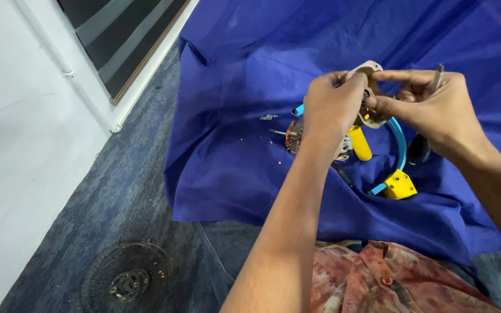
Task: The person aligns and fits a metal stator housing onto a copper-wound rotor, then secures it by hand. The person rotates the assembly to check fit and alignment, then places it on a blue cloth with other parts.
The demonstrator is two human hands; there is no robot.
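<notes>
My left hand (pixel 333 103) grips a beige, ring-shaped housing part (pixel 369 93), held up above a blue cloth (pixel 233 87). My right hand (pixel 430 104) pinches the same part with thumb and forefinger, and a screwdriver (pixel 420 145) with a black handle is tucked in its palm, metal shaft pointing up. Below the hands lie a motor core with copper windings (pixel 294 136), a yellow cylinder (pixel 360 144), a blue curved band (pixel 400 145) and a yellow block (pixel 400 185).
Small screws (pixel 268 117) lie on the cloth left of the motor core. A black round fan grille (pixel 126 278) rests on the grey-blue carpet at lower left. A white wall (pixel 18 127) runs along the left side.
</notes>
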